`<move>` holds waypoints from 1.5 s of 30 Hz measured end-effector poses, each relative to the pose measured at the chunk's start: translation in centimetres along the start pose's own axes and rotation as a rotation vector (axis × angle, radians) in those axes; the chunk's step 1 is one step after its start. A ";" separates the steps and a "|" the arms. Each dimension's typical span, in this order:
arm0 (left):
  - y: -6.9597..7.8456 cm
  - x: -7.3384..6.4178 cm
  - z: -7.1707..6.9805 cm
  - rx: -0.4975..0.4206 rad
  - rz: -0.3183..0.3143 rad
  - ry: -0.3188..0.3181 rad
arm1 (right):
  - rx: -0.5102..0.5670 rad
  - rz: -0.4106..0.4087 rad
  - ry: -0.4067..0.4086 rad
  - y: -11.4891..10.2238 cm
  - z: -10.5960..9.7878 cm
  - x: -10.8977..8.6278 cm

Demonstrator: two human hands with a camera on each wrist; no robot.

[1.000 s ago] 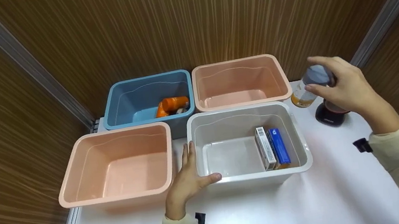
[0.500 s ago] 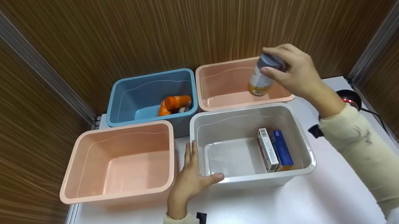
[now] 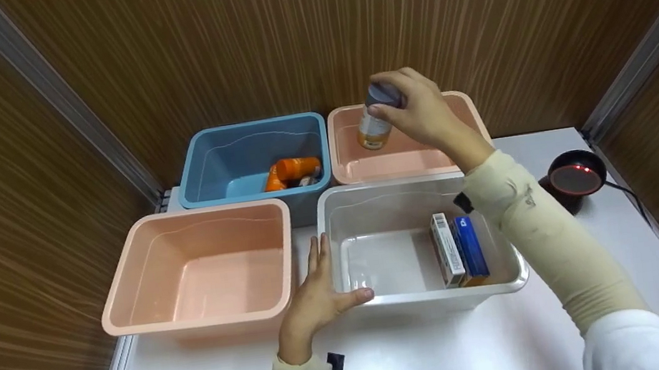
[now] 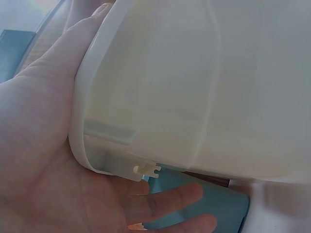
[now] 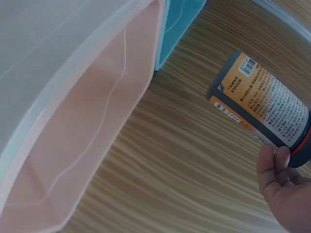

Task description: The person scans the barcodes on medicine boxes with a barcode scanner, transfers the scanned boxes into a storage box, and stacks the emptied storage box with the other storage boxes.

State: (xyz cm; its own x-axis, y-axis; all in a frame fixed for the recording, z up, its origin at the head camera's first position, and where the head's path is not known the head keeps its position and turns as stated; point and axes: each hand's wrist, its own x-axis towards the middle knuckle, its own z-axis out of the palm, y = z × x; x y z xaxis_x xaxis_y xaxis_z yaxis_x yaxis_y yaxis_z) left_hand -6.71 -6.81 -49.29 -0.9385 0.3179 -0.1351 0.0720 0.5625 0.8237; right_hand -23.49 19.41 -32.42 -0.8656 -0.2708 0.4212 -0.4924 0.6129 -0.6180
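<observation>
A bottle (image 3: 374,128) with a dark cap and an orange-and-white label is held by my right hand (image 3: 420,108), which grips it at the cap. It hangs slightly tilted above the back right pink bin (image 3: 474,107); the right wrist view shows printed text and a barcode on the bottle (image 5: 265,99). My left hand (image 3: 312,303) rests at the front left corner of the white bin (image 3: 431,296), fingers extended along its side and thumb at the front rim. In the left wrist view, the hand (image 4: 53,145) lies against that corner with straight fingers.
Inside the white bin stand a white box (image 3: 448,250) and a blue box (image 3: 470,247). The blue bin (image 3: 237,152) holds orange bottles (image 3: 297,168). Another pink bin (image 3: 201,321) stands front left. A black round device (image 3: 577,176) with red lights and a cable sits at right.
My right hand has carried the bottle leftward from beside the black device to above the back right pink bin. My left hand stays at the white bin's corner.
</observation>
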 end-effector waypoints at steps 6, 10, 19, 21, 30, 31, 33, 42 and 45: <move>-0.1 -0.1 0.1 0.010 -0.008 0.003 | 0.020 0.017 -0.039 -0.3 2.8 1.9; -0.2 -0.3 0.0 0.015 -0.014 0.006 | 0.039 0.016 -0.070 -1.0 5.2 2.9; -0.1 -0.6 0.1 0.055 0.008 0.008 | 0.034 0.062 -0.184 -1.6 10.3 4.1; 0.0 -0.6 0.1 0.065 0.013 0.003 | 0.010 0.067 -0.221 -1.5 11.1 4.0; 0.5 -0.7 0.5 0.091 0.018 -0.005 | -0.122 0.009 -0.385 -1.2 12.7 3.0; 0.5 -0.7 0.5 0.086 0.020 -0.004 | -0.135 0.003 -0.406 -1.2 12.8 2.9; 0.5 -0.7 0.5 0.077 0.021 -0.003 | -0.159 -0.011 -0.439 -1.2 13.0 2.8; 0.5 -0.6 0.6 0.076 0.022 -0.001 | -0.192 -0.018 -0.486 -1.2 13.1 2.5; 0.5 -0.5 0.6 0.079 0.025 -0.004 | -0.186 -0.007 -0.474 -0.9 12.6 2.2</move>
State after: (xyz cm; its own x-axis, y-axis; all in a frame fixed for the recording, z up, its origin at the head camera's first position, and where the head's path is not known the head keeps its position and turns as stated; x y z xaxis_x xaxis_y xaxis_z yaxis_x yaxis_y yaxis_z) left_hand -5.98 -6.23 -49.19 -0.9346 0.3357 -0.1179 0.1216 0.6129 0.7808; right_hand -26.08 8.90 -39.36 -0.8296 -0.5561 0.0501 -0.5110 0.7200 -0.4696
